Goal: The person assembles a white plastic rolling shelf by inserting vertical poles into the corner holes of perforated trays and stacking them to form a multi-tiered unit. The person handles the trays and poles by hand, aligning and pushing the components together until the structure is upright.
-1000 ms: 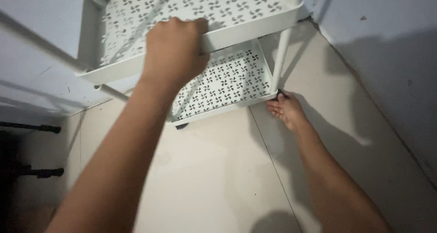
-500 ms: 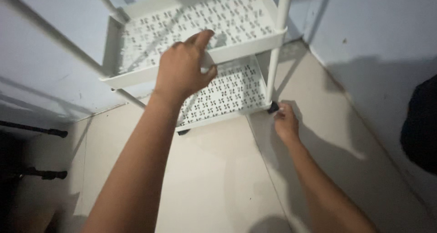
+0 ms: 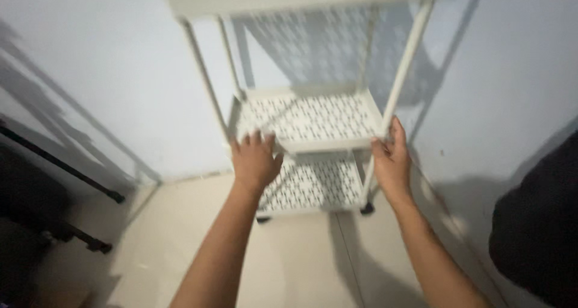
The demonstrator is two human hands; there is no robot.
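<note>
the light is dim and a little bluish, coming from behind the viewer. the white perforated plastic shelf cart (image 3: 310,118) throws long patterned shadows on the pale wall (image 3: 120,73). the whole frame is softly blurred, more at the dark edges and corners.

A pale tiled floor (image 3: 289,266) carries a white three-tier trolley (image 3: 313,118), set in the corner on small dark castors (image 3: 367,209). Its perforated shelves look bare. Dark bars (image 3: 90,242) lie at the left.
</note>
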